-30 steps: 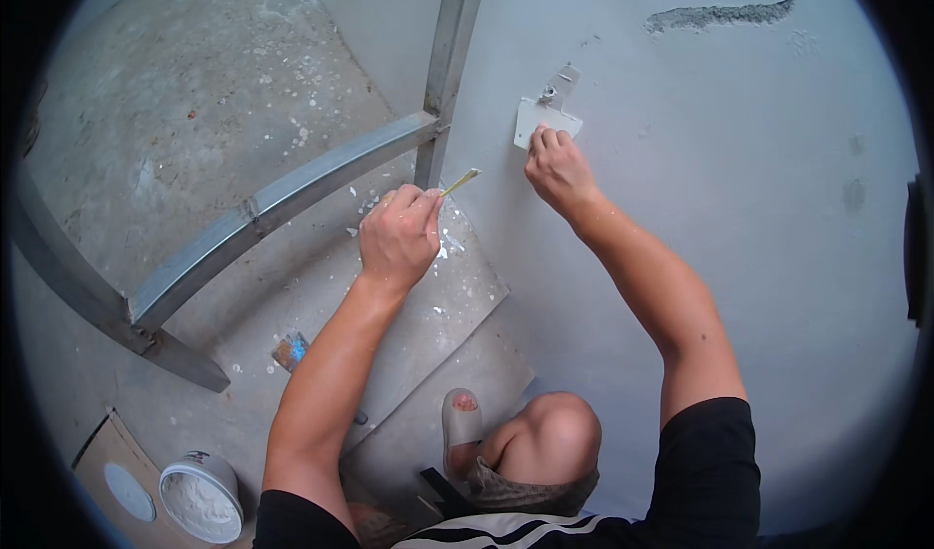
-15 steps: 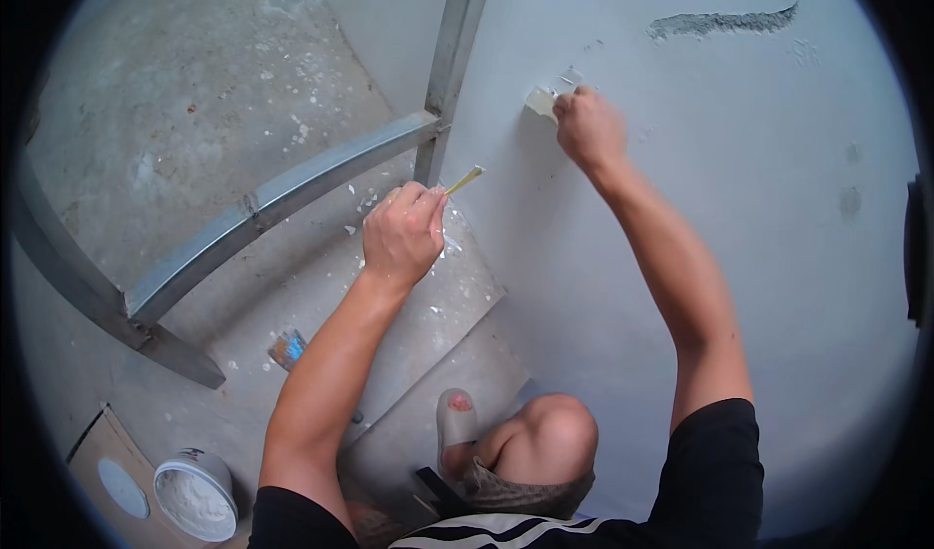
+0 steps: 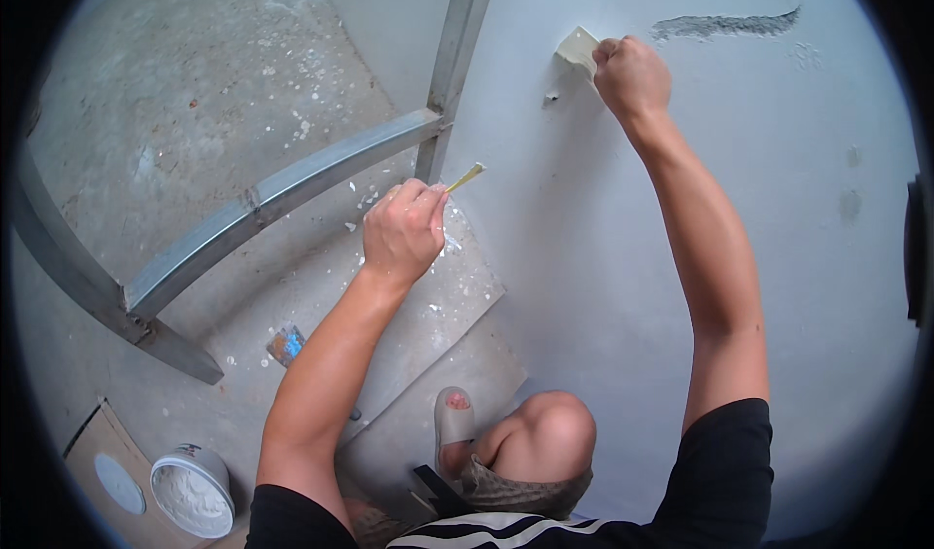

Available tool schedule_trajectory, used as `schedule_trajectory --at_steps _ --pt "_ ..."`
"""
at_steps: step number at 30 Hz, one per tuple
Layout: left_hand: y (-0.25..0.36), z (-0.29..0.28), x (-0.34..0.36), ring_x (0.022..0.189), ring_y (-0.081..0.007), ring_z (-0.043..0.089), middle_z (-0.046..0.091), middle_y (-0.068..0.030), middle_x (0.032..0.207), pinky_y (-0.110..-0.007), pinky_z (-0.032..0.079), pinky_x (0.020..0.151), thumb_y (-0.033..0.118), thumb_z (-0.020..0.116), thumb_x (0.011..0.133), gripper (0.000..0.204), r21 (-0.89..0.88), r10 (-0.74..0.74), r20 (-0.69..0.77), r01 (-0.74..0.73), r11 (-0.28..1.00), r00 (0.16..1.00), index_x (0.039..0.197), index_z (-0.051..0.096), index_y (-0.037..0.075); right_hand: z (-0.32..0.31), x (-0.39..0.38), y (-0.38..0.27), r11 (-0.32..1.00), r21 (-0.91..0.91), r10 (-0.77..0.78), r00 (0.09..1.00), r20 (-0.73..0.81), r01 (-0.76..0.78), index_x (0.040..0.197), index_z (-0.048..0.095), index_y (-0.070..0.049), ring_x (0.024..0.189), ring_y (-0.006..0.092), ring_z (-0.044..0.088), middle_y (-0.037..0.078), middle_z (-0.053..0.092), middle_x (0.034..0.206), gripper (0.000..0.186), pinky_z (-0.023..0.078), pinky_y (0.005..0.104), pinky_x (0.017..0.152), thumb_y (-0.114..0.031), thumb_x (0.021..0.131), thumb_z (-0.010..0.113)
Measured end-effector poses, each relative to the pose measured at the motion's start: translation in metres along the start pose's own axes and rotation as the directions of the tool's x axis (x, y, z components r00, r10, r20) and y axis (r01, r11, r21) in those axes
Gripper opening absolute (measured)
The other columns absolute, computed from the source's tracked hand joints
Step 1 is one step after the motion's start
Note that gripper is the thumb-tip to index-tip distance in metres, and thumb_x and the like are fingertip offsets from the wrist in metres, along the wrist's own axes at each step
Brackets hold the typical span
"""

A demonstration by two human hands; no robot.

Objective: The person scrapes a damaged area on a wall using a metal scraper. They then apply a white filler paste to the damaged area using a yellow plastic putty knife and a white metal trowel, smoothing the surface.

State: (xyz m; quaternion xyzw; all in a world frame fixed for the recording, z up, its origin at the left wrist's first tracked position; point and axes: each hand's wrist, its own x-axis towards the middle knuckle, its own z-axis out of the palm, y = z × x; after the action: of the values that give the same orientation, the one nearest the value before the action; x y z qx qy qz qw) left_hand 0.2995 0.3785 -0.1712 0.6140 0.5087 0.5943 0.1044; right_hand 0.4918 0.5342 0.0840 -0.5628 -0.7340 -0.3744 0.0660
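My right hand [image 3: 634,77] is closed on a pale, flat putty scraper [image 3: 579,51], whose blade lies against the light grey wall [image 3: 584,257]. Just below the blade, a small dark chip with a white crumb [image 3: 551,98] marks the wall. To the right of that hand runs a long rough gouge [image 3: 725,26]. Lower and to the left, my left hand [image 3: 404,226] pinches a thin yellow scraper [image 3: 465,177], seen nearly edge-on, with whitish putty at its tip. That scraper is held apart from the wall.
A metal frame [image 3: 292,175] stands at left, close beside my left hand. On the floor at lower left are an open bucket of white putty [image 3: 195,498], a round lid [image 3: 120,484] on cardboard and a blue-marked flat piece [image 3: 285,346]. White splashes dot the concrete.
My right hand has moved up and to the right along the wall with its scraper, uncovering the chipped spot. My left hand has stayed almost still.
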Motion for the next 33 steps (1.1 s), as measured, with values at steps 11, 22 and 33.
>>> schedule_trajectory --at_steps 11,22,33 --pt "0.005 -0.001 -0.001 0.075 -0.0305 0.070 0.070 -0.0060 0.085 -0.042 0.055 0.064 0.012 0.075 0.090 0.006 -0.019 -0.002 -0.003 0.002 1.000 1.000 0.095 0.078 0.009 0.033 -0.071 -0.011 0.708 -0.295 -0.698 0.700 -0.152 0.642 0.095 0.071 -0.001 0.088 0.0212 0.061 0.005 0.061 0.088 0.012 0.048 0.0340 0.076 -0.008 0.088 0.064" --pt "0.007 -0.005 -0.003 0.076 -0.0304 0.069 0.067 -0.0071 0.086 -0.042 0.057 0.066 0.015 0.074 0.092 0.008 0.007 -0.018 0.034 0.017 1.000 0.999 0.094 0.077 0.008 0.057 -0.109 0.011 0.662 -0.265 -0.713 0.698 0.065 0.701 0.078 0.071 -0.004 0.090 0.0212 0.058 0.006 0.059 0.090 0.008 0.047 0.0328 0.079 -0.007 0.080 0.064" --pt "0.010 -0.009 -0.002 0.075 -0.0306 0.070 0.070 -0.0063 0.085 -0.041 0.056 0.064 0.011 0.076 0.089 0.006 -0.008 -0.018 0.016 0.018 1.000 1.000 0.094 0.078 0.009 0.052 -0.142 0.004 0.661 -0.113 -0.725 0.670 0.160 0.742 0.079 0.071 -0.003 0.091 0.0222 0.059 0.006 0.061 0.092 0.012 0.047 0.0346 0.081 -0.007 0.085 0.061"
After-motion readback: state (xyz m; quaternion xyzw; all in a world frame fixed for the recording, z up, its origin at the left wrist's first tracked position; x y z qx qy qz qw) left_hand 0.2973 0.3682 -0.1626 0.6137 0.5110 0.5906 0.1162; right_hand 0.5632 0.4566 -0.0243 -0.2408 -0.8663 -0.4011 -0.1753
